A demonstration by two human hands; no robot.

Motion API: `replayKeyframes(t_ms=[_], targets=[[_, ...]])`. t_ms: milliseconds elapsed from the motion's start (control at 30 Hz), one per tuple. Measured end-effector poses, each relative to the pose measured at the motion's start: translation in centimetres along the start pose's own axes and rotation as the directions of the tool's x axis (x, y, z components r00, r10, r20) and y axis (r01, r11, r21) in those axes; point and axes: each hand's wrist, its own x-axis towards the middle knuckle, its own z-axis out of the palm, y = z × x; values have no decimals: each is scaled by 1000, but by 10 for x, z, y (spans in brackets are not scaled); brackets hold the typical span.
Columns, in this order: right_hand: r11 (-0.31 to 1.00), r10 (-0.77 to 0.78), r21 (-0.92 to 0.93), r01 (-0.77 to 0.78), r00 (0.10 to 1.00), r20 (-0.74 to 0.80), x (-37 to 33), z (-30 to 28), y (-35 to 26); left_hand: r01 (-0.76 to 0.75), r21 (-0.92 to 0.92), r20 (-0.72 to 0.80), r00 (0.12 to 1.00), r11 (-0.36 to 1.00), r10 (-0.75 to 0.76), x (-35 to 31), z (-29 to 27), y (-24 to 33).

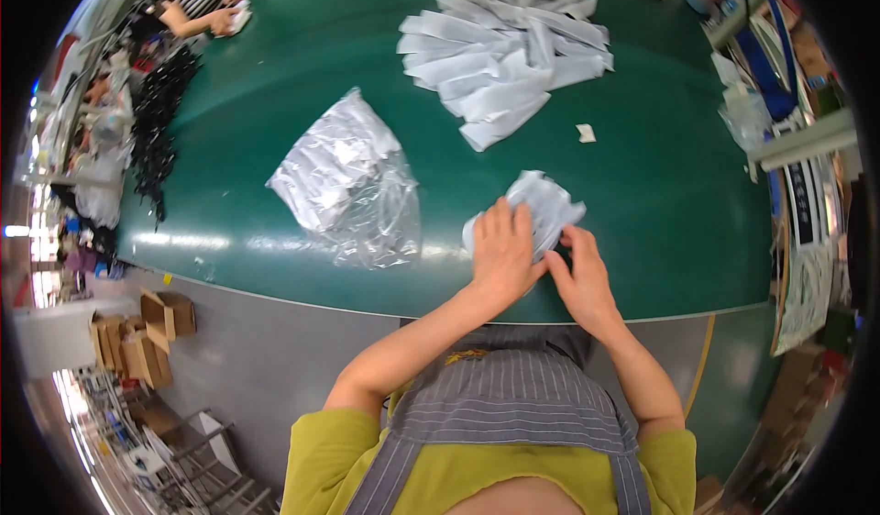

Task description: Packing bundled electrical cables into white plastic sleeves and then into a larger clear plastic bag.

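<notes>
A small stack of thin white packets (541,205) lies near the front edge of the green table. My left hand (502,251) rests on its left part, fingers stretched out and lying flat over it. At the stack's right edge is my right hand (587,281), thumb and fingers apart, fingertips touching or very near the packets. To the left lies a clear plastic bag (380,208) partly filled with similar white packets. Farther off, a large spread pile of white packets (500,56) covers the table's far middle.
The green table (238,148) has a small white scrap (586,133) right of the pile. Black strips (160,130) hang along its left edge. Another person's hand (223,22) holds something white at the far left. Cardboard boxes (147,341) stand on the floor, lower left.
</notes>
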Motion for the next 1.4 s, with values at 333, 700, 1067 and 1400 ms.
replayKeyframes(t_ms=[333, 700, 1067, 1400], targets=[[774, -288, -527, 352, 936, 201, 34, 5, 1, -140, -225, -65, 990, 964, 129, -53, -49, -34], [948, -277, 31, 318, 770, 574, 51, 19, -73, 198, 268, -84, 980, 943, -182, -88, -99, -165], [831, -353, -317, 458, 873, 336, 86, 127, -118, 121, -348, -296, 927, 930, -231, -78, -168, -117], [601, -711, -511, 614, 703, 8, 84, 202, -162, 51, -288, -174, 979, 956, -105, -67, -186, -94]])
